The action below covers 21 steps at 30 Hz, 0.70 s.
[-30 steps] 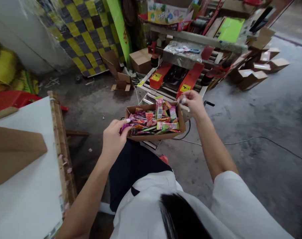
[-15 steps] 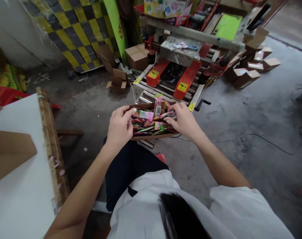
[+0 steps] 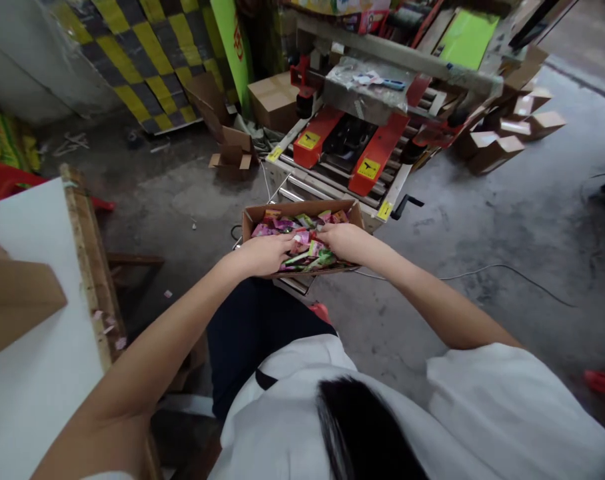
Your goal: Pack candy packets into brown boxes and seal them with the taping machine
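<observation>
An open cardboard box (image 3: 250, 217) holds many small, colourful packets (image 3: 282, 225) in pink, green and purple wrappers. My left hand (image 3: 266, 255) comes over the near left side of the box, its fingers stretched out flat on the packets. From the right, my right hand (image 3: 346, 241) reaches in, fingers extended and pressing on the packets near the middle. The two sets of fingertips are close together, and the right ones are partly hidden among the wrappers. Neither hand visibly lifts a packet.
Beyond the box stands a roller conveyor machine (image 3: 327, 179) with red guides and a black crank (image 3: 407, 205). To the left is a white table (image 3: 37, 333) bearing a brown carton (image 3: 20, 300). Small cartons (image 3: 497, 155) lie at right; a cable (image 3: 482, 269) crosses the floor.
Both hands have moved inward from the box's two ends to its middle, pressing lower on the packets. The packets lie flatter; one that stood upright at the back no longer does.
</observation>
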Motion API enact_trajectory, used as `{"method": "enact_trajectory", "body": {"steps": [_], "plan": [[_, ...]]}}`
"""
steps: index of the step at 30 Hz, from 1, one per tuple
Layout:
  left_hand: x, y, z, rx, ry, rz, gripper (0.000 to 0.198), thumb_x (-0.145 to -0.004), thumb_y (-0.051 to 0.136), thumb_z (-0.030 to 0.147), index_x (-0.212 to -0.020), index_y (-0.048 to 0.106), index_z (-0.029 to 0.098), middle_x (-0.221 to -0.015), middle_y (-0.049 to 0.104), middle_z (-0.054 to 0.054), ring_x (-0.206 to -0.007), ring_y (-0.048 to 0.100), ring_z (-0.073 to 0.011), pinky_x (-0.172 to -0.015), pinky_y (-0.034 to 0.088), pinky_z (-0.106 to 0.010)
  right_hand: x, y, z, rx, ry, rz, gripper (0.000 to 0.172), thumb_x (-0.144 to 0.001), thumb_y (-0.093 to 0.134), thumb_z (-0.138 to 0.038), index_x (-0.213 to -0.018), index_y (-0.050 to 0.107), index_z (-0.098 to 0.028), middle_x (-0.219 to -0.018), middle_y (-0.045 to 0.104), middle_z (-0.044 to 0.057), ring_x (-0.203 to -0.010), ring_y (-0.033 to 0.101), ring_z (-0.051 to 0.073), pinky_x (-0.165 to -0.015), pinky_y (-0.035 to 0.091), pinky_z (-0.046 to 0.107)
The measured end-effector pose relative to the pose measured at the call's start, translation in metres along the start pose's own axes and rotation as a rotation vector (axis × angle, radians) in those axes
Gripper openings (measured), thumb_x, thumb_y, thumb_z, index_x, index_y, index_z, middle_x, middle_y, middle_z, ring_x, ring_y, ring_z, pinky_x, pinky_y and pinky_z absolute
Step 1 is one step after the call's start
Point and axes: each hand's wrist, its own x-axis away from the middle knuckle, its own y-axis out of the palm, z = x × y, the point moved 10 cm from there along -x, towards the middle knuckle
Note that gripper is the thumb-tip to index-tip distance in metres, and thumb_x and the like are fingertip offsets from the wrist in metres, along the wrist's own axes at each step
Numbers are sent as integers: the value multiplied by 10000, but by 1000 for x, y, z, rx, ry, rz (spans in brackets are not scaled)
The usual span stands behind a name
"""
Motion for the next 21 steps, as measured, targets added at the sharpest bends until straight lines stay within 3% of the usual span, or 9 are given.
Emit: {"method": "enact_trajectory", "body": {"steps": [4,6,9,11,15,18,21], "plan": [[1,-14,4,39,93,18,449,-968,465,256,-1394,607,263,-1551,524,-31,-1391,541,-221,-1150,442,-337,-3,-6,-3,22,-36,-85,422,-903,460,-14,-1229,715,-97,-1202,735,174,-1129,703,259,-963,518,307],[19,-37,4,98,152,173,448,-987,475,323,-1406,594,217,-1518,559,-70,-1391,539,-235,-1168,431,-358,7,-17,1,-13,-41,-34,501,-872,482,-2,-1317,671,-131,-1260,726,144,-1163,692,249,-973,521,299],[63,-70,-11,139,172,506,514,-1035,411,417,-1488,507,193,-1569,495,-104,-1469,446,-248,-1229,366,-415,37,-43,21,-95,5,161,560,-844,493,-6,-1361,642,-162,-1332,697,126,-1199,672,247,-989,519,309],[83,-71,-24,116,170,609,564,-1047,385,460,-1554,411,215,-1634,398,-106,-1534,339,-268,-1264,295,-479,59,-58,43,-186,65,293,467,-854,494,-45,-1253,702,-171,-1240,735,114,-1131,688,247,-957,526,326],[77,-37,-40,49,207,523,665,-1049,327,531,-1627,236,214,-1696,234,-148,-1585,184,-325,-1273,202,-569,79,-47,84,-564,115,335,193,-864,612,-278,-983,728,-179,-910,742,68,-820,680,212,-742,539,315],[58,-24,-36,-6,243,454,684,-1043,314,556,-1625,236,205,-1712,162,-156,-1594,114,-352,-1275,141,-594,73,-30,92,-858,43,295,351,-830,696,-464,-1035,693,-179,-929,708,66,-772,647,195,-684,539,314],[41,-27,-22,-42,280,414,681,-1036,360,551,-1615,260,206,-1720,124,-150,-1594,119,-347,-1277,122,-586,61,-26,85,-894,-30,261,403,-817,730,-518,-1036,689,-182,-958,683,68,-798,634,191,-716,546,322]]}}
